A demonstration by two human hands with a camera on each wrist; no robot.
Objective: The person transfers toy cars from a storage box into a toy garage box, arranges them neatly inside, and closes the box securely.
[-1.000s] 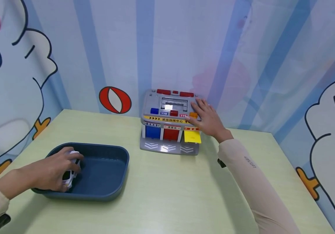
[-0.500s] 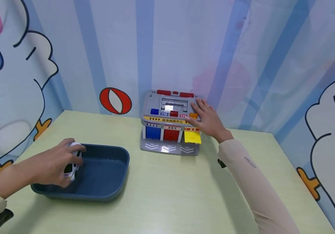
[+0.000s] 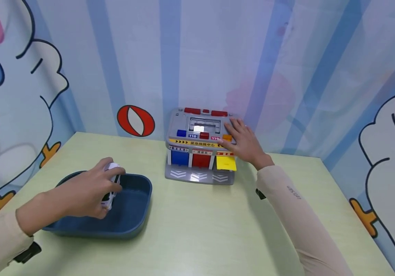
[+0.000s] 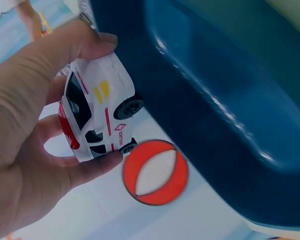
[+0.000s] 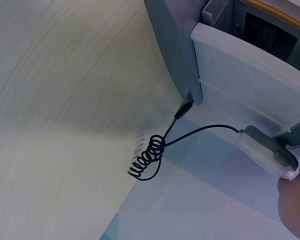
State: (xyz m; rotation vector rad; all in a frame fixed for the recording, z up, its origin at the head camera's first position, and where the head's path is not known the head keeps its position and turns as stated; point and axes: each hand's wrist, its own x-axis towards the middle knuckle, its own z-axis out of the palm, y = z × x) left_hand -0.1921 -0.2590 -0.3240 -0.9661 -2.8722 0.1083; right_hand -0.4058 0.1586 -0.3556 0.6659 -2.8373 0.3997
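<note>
My left hand [image 3: 88, 188] grips a white toy car [image 4: 100, 95] with red and yellow markings, thumb on one end and fingers curled round the other. The car is held tilted above the dark blue tray [image 3: 131, 207], near its middle in the head view. My right hand [image 3: 245, 142] rests on the right end of the grey roof of a toy garage [image 3: 178, 122], fingers spread. On the garage front, the blue door [image 3: 180, 157] and red door [image 3: 201, 159] are down, and the yellow door [image 3: 226, 163] is swung up, sticking outward.
A small handset [image 5: 267, 150] on a coiled black cord [image 5: 150, 155] hangs at the garage's side in the right wrist view. The pale wooden table [image 3: 197, 222] runs back to a printed curtain [image 3: 204, 57] behind the garage.
My left hand has lifted the white car from the tray's left side and carried it up and rightward. My right hand stays on the garage roof.
</note>
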